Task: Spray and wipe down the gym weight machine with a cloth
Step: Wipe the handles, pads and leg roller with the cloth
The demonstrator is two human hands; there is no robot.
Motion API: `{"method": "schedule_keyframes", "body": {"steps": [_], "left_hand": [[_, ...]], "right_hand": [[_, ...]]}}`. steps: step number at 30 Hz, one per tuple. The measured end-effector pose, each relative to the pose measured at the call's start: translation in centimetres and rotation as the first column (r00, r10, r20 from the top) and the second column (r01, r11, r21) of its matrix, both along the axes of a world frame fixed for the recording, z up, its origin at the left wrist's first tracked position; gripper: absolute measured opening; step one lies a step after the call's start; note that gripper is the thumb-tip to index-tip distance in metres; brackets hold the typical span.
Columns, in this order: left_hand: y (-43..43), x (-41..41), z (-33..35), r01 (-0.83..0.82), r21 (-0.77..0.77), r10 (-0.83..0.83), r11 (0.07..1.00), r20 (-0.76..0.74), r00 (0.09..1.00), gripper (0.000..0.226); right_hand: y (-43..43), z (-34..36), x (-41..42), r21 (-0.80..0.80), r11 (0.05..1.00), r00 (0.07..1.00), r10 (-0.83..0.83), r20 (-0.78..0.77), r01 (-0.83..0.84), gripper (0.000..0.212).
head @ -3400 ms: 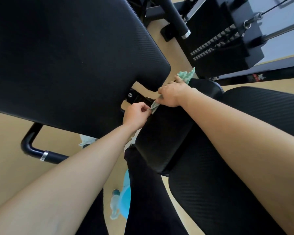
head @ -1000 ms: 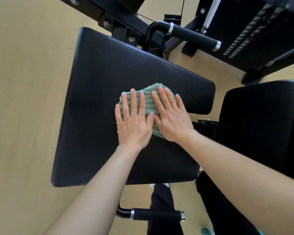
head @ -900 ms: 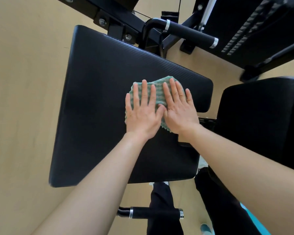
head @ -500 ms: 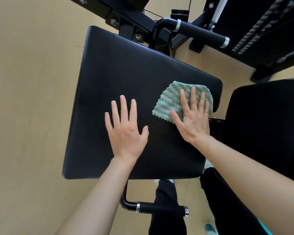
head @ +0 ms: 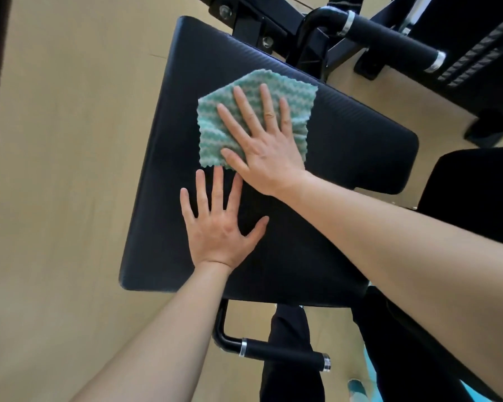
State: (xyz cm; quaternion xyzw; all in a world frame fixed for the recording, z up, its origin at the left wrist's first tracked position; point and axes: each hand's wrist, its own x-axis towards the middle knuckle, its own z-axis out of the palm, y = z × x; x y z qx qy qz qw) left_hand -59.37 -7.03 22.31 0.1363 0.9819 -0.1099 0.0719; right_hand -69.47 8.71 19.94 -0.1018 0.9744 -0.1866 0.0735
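A green and white waffle cloth (head: 215,123) lies flat on the black padded seat (head: 346,146) of the weight machine. My right hand (head: 262,143) presses on the cloth with fingers straight and spread. My left hand (head: 218,224) rests flat on the bare pad just below the cloth, its fingertips near the cloth's lower edge, fingers straight. No spray bottle is in view.
A second black pad (head: 476,192) stands at the right. Black grip handles sit above (head: 389,39) and below (head: 282,353) the seat. The weight stack (head: 476,53) is at the top right. Tan floor (head: 55,169) lies to the left, my dark trouser legs below.
My right hand has slid the cloth leftward and up the pad from its right end. My left hand stays flat on the pad, now just under the cloth.
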Motion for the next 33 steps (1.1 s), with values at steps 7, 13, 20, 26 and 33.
{"method": "schedule_keyframes", "body": {"steps": [7, 13, 20, 26, 33], "left_hand": [[0.1, 0.2, -0.1, 0.018, 0.016, -0.018, 1.0, -0.04, 0.999, 0.087], [0.0, 0.3, -0.5, 0.007, 0.005, -0.007, 1.0, -0.038, 0.999, 0.088], [0.0, 0.4, -0.6, 0.013, 0.01, -0.013, 1.0, -0.049, 0.999, 0.088], [-0.1, 0.3, -0.8, 0.016, 0.007, -0.015, 1.0, -0.054, 0.998, 0.088], [0.1, 0.3, -0.5, 0.001, -0.006, -0.001, 1.0, -0.016, 1.0, 0.089]], "right_hand": [[6.4, -2.6, 6.4, -0.005, 0.982, 0.974, -0.188, 0.129, 0.191, 0.071], [11.7, -4.8, 9.5, 0.031, 0.712, 0.661, -0.665, 0.348, 0.701, 0.082], [7.9, -3.2, 4.4, 0.02, 0.745, 0.708, -0.641, 0.296, 0.667, 0.074], [2.5, -0.7, 2.1, -0.087, 0.987, 0.983, -0.125, 0.131, 0.137, 0.065], [7.6, -3.1, 7.7, -0.02, 0.99, 0.979, -0.132, 0.153, 0.137, 0.07]]}}
